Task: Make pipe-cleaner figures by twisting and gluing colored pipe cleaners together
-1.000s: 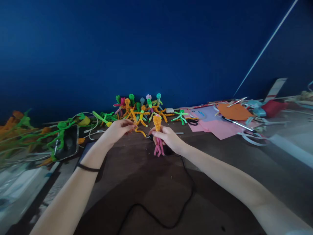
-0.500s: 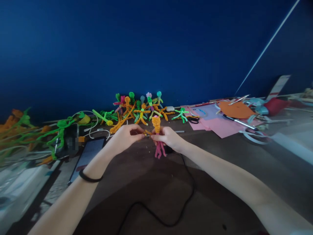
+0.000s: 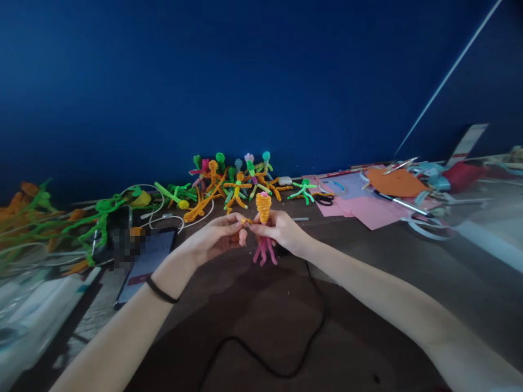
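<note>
A small figure (image 3: 263, 208) of fuzzy wire, with an orange wound body and pink strands hanging below, is upright at the centre. My right hand (image 3: 280, 230) pinches it at the lower end of the orange winding. On its left side, my left hand (image 3: 223, 234) closes thumb and finger on a short orange end (image 3: 246, 221) that reaches toward the figure. Behind them, several fuzzy figures (image 3: 239, 188) in orange, green and pink stand against the blue wall. A green figure (image 3: 303, 190) stands apart to their right.
A phone (image 3: 149, 264) lies left of my left forearm, near a white cable (image 3: 153, 215). Green and orange fuzzy pieces (image 3: 102, 218) crowd the left. Pink paper (image 3: 373, 211), scissors (image 3: 324, 200) and a pen (image 3: 402, 204) are at right. A black cable (image 3: 314, 337) curves across the front.
My left hand has turned, and its other fingers now curl below the pinch. The figure has shifted slightly right, and its pink strands have swung a little.
</note>
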A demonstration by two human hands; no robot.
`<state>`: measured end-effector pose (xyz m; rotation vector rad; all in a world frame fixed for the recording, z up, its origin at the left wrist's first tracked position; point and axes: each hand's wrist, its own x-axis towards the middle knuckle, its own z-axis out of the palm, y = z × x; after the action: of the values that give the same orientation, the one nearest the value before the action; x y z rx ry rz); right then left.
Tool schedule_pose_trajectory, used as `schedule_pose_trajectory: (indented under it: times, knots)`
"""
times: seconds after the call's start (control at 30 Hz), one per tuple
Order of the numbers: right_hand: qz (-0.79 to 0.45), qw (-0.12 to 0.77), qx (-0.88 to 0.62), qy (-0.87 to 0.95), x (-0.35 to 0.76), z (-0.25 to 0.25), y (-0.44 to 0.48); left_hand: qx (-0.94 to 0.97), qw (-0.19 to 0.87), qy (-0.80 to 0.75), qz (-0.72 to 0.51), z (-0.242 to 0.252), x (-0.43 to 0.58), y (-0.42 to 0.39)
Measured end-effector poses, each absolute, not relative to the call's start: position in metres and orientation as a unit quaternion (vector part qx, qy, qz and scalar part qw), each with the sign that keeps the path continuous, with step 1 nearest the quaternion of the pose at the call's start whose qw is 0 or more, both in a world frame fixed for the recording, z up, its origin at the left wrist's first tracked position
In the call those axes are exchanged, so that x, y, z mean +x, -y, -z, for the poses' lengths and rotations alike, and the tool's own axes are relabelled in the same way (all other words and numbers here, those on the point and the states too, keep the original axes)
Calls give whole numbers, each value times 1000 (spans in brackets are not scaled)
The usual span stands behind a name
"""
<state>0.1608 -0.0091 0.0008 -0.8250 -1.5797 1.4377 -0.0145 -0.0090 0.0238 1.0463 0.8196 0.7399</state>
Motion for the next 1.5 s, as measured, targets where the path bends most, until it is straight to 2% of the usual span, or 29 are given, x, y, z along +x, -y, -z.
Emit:
schedule_pose_trajectory:
  times: [0.27,0.6,0.77,0.87,1.0,1.13,1.3,1.4,1.5]
  knots:
    - [-592,393,-316,629,161,-4,11,425,757,-360,-341,-25,-10,13]
    - [-684,338,-388,517,158,5,5,442,721,-365,-390,-24,-33,-6]
    - [-618,231,-402,635,156,13,11,426,713,-364,-422,-25,-41,-10]
    - [-517,215,-407,721,154,16,18,436,701,-367,-430,-25,-40,-8]
    - [-417,217,-444,763,148,14,26,470,681,-371,-421,-24,-37,-6]
    - [-363,274,-449,769,146,14,24,473,636,-432,-429,-24,-34,-7]
    - [-410,349,-432,723,150,18,12,516,475,-571,-427,-16,-29,-9]
    - [-434,367,-423,705,153,18,7,575,491,-549,-356,-13,-25,-6]
    - [-387,391,-427,718,154,15,8,611,493,-530,-320,-13,-18,0]
